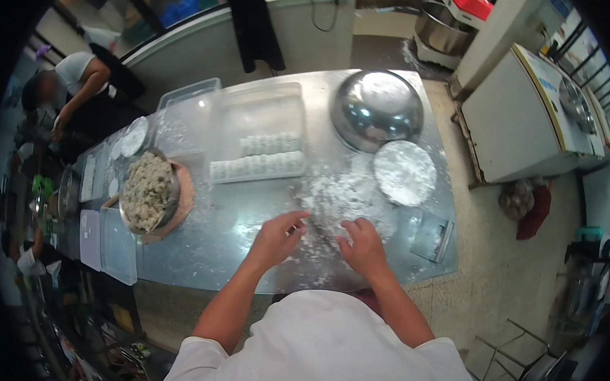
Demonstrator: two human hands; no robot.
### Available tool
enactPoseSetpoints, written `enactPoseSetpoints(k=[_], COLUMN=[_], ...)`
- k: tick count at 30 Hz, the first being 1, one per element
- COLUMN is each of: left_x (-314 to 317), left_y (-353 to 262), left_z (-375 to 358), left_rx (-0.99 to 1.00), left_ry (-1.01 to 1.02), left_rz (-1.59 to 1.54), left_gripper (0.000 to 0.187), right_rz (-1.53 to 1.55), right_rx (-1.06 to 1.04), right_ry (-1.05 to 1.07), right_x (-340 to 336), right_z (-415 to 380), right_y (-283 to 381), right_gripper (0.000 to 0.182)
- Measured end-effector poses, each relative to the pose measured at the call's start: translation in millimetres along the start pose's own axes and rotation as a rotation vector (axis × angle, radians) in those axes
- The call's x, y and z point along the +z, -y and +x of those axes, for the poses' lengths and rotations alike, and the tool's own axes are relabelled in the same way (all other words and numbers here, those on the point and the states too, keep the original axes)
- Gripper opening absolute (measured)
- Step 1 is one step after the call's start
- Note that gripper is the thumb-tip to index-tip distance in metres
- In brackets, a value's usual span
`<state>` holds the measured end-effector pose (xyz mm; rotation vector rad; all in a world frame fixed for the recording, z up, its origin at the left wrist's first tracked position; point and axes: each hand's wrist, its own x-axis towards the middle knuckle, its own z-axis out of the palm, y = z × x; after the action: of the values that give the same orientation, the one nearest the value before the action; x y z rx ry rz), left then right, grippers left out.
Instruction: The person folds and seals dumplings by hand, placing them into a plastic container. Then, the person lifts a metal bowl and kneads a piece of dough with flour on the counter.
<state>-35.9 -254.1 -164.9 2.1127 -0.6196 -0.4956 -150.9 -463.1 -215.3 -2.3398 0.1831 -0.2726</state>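
Note:
Over the steel table (191,260), my left hand (278,239) has its fingers curled but apart. Facing it across a short gap, my right hand (364,246) also shows parted fingers. I see nothing held in either hand. Loose white flour (342,196) is spread just beyond and between them. A round, flour-covered white mound or plate (404,173) lies beyond my right hand. To the right of that hand is a flat rectangular metal piece (432,236), perhaps a dough scraper. Left of the flour, a clear plastic tray (260,105) holds two rows of small white pieces (258,166).
A large steel bowl (377,110) lies upside down at the far right of the table. A bowl of chopped filling (148,190) stands at left, near plastic lids (119,246). Another person (83,75) works beyond the left end. A white cabinet (516,119) stands right.

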Motion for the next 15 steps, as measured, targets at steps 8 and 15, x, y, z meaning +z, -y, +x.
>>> enactPoseSetpoints(k=[8, 15], left_x=[60, 85], left_y=[-8, 14], left_z=[59, 59], left_rx=[-0.189, -0.181], left_ry=[-0.118, -0.397], left_rz=[0.089, 0.364], left_gripper=[0.025, 0.041], right_rz=[-0.43, -0.263], right_rx=[0.452, 0.667], right_ry=[-0.198, -0.133], right_x=[-124, -122], right_z=[-80, -81], right_y=[-111, -147], right_gripper=[0.059, 0.075])
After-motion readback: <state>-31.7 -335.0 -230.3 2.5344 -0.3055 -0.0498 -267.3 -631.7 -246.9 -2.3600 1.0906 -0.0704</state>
